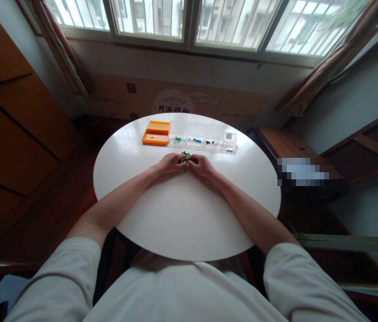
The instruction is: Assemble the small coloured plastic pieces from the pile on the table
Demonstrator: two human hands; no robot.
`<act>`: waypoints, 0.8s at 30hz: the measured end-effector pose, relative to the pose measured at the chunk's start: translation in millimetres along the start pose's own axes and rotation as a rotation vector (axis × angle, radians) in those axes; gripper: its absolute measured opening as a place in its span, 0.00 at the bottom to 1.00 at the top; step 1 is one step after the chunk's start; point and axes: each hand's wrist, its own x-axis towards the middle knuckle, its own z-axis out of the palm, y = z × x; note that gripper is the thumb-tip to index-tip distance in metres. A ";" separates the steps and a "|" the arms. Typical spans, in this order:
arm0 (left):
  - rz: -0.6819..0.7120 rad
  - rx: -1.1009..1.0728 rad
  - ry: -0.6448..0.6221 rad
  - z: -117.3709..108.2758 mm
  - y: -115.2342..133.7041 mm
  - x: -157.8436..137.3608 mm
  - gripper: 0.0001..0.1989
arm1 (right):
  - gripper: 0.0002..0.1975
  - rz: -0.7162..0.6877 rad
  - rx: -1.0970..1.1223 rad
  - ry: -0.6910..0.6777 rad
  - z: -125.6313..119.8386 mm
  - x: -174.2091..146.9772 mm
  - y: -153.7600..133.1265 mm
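Note:
My left hand [172, 163] and my right hand [201, 165] meet over the middle of the white table, fingertips almost touching. Both are closed in a pinch around a small cluster of green and dark pieces [187, 155], which look like tiny building blocks. Fingers cover part of the cluster, so its full shape is hidden. A tiny blue piece [185, 171] shows just below the fingertips. Beyond my hands stands a row of clear plastic boxes [195, 144] with open lids, holding green, blue and dark small pieces.
The round white table [192, 214] has an open orange box [155, 142] with a few small pieces at its far side, left of the clear boxes. Behind the table are a printed cardboard panel [108, 96] and windows. A wooden bench [276, 138] stands right of the table.

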 end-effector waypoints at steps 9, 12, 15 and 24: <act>-0.022 0.015 -0.014 -2.1 3.6 0.8 0.15 | 0.12 0.019 -0.001 0.015 -1.6 -1.0 -5.4; -0.024 0.013 -0.015 -3.4 5.7 0.8 0.15 | 0.12 0.013 0.001 0.016 -1.4 -1.1 -5.1; -0.030 0.017 -0.016 -3.6 6.0 0.8 0.14 | 0.12 0.001 0.001 0.009 -1.2 -0.9 -4.5; -0.021 0.022 -0.018 -4.2 5.6 0.5 0.15 | 0.12 -0.002 -0.016 0.011 -1.0 -0.1 -5.1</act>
